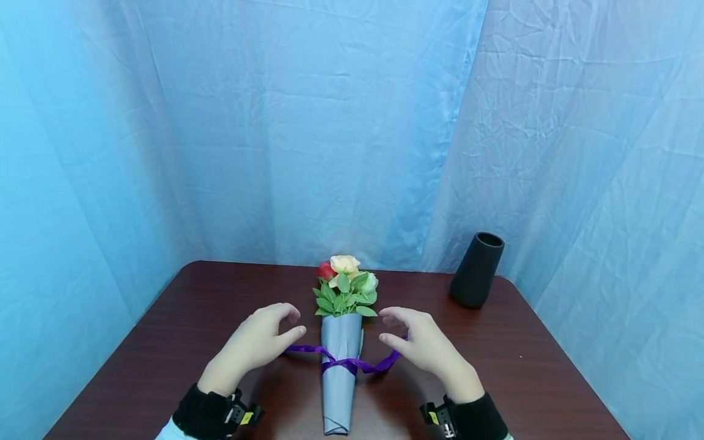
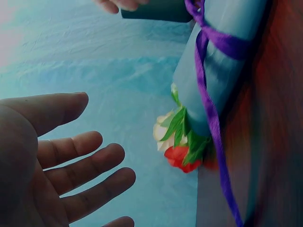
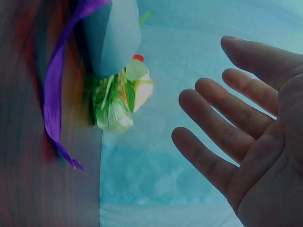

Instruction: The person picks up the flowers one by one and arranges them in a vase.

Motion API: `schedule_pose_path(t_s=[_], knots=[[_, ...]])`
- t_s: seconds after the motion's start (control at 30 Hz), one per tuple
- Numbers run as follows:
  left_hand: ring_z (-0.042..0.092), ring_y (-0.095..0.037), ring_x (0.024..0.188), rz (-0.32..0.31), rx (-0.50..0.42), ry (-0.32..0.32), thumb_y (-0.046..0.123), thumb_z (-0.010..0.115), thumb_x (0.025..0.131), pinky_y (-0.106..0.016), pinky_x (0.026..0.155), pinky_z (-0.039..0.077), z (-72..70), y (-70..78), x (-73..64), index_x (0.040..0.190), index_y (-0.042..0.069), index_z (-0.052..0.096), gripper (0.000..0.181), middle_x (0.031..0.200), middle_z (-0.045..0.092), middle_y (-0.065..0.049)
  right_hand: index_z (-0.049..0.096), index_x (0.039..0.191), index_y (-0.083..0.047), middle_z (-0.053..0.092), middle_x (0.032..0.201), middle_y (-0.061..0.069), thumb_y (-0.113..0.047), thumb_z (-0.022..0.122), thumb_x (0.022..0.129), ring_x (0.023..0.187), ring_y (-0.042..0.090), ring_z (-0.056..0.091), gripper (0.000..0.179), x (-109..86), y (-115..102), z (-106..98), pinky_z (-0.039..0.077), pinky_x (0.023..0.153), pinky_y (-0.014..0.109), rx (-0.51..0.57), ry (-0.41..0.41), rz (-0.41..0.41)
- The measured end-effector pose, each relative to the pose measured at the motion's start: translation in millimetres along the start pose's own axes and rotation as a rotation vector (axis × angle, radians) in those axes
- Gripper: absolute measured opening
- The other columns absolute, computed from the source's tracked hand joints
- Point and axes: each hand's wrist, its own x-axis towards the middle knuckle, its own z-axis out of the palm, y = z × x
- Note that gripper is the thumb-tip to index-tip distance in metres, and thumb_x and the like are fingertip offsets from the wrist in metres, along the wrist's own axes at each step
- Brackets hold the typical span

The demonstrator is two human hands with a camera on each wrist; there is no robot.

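Note:
A bouquet wrapped in blue-grey paper lies on the table, its flower heads pointing away from me. Red, cream and pale green blooms with green leaves stick out at its far end. Round the paper runs a purple ribbon, crossed over in front, its two tails spreading left and right. My left hand hovers left of the bouquet with fingers apart and nothing in them. On the other side my right hand hovers likewise, palm facing the bouquet. Both wrist views show loose fingers away from the ribbon.
A black tapered vase stands upright at the table's back right corner. Light blue curtains hang behind and on both sides of the dark brown table. Each wrist wears a black band with a small device.

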Motion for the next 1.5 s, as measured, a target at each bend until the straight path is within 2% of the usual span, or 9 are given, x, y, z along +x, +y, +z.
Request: schedule_pose_path(t_s=[0.2,0.33,0.43,0.67,0.8,1.0,1.13,1.3,1.5], knots=[[0.063,-0.01,0.092,0.039,0.017,-0.035,0.033,0.076,0.092,-0.04,0.084,0.054,10.1,6.3,0.0,0.107,0.019,0.071,0.021,0.099,0.067,0.009,0.067,0.127,-0.012,0.07,0.116,0.0,-0.021,0.074,0.096,0.102,0.017,0.067,0.034,2.1,-4.7,10.2,0.056,0.084,0.04,-0.007,-0.051,-0.053],[0.064,-0.015,0.093,0.073,0.008,-0.074,0.033,0.075,0.093,-0.041,0.083,0.053,16.2,7.2,0.4,0.105,0.018,0.07,0.02,0.099,0.067,0.006,0.07,0.118,-0.011,0.07,0.108,0.001,-0.018,0.074,0.096,0.092,0.012,0.065,0.024,3.5,-7.5,16.6,0.056,0.079,0.035,0.001,-0.092,-0.07],[0.065,-0.018,0.093,0.091,-0.008,-0.108,0.033,0.074,0.094,-0.043,0.082,0.053,19.9,7.7,0.3,0.105,0.016,0.07,0.02,0.099,0.067,0.005,0.072,0.111,-0.012,0.069,0.1,-0.005,-0.017,0.073,0.096,0.086,0.006,0.064,0.016,5.0,-9.4,21.9,0.055,0.075,0.03,0.019,-0.139,-0.081],[0.061,-0.01,0.084,0.122,-0.026,-0.214,0.034,0.072,0.095,-0.037,0.074,0.053,27.6,9.6,-0.8,0.1,0.018,0.07,0.017,0.091,0.065,0.012,0.075,0.096,-0.017,0.064,0.082,-0.018,-0.022,0.075,0.095,0.073,0.002,0.059,0.005,9.1,-12.4,34.4,0.053,0.066,0.024,0.013,-0.248,-0.091],[0.056,-0.007,0.077,0.139,-0.032,-0.262,0.034,0.072,0.096,-0.034,0.069,0.049,31.8,12.0,-1.5,0.094,0.022,0.069,0.013,0.085,0.062,0.016,0.077,0.095,-0.019,0.064,0.083,-0.019,-0.023,0.075,0.095,0.072,0.001,0.058,0.005,9.0,-13.5,39.3,0.051,0.065,0.023,-0.023,-0.338,-0.084],[0.057,-0.006,0.081,0.152,-0.056,-0.352,0.033,0.072,0.096,-0.034,0.073,0.05,40.7,16.2,-1.6,0.095,0.022,0.07,0.01,0.087,0.062,0.016,0.079,0.102,-0.015,0.069,0.092,-0.017,-0.021,0.077,0.093,0.076,0.0,0.057,0.011,6.5,-14.9,44.3,0.051,0.068,0.021,-0.045,-0.438,-0.051],[0.059,-0.008,0.084,0.167,-0.05,-0.383,0.029,0.072,0.095,-0.034,0.076,0.051,47.3,17.0,-0.8,0.097,0.019,0.071,0.01,0.09,0.062,0.015,0.079,0.109,-0.013,0.069,0.089,-0.015,-0.021,0.077,0.093,0.072,-0.001,0.056,0.018,6.1,-16.0,48.7,0.049,0.065,0.021,-0.079,-0.431,-0.036],[0.058,-0.009,0.085,0.185,-0.022,-0.367,0.027,0.074,0.094,-0.034,0.077,0.051,53.7,14.9,0.5,0.1,0.014,0.072,0.015,0.092,0.063,0.01,0.078,0.113,-0.012,0.061,0.075,-0.017,-0.022,0.078,0.092,0.063,0.0,0.052,0.023,6.9,-19.0,55.7,0.046,0.059,0.022,-0.145,-0.38,-0.008],[0.057,-0.008,0.083,0.223,-0.013,-0.361,0.021,0.076,0.092,-0.031,0.073,0.048,59.5,11.1,2.8,0.097,0.015,0.073,0.008,0.089,0.062,0.011,0.077,0.101,-0.016,0.059,0.073,-0.018,-0.026,0.08,0.088,0.064,-0.002,0.053,0.016,9.0,-22.2,66.0,0.045,0.057,0.025,-0.241,-0.31,0.019]])
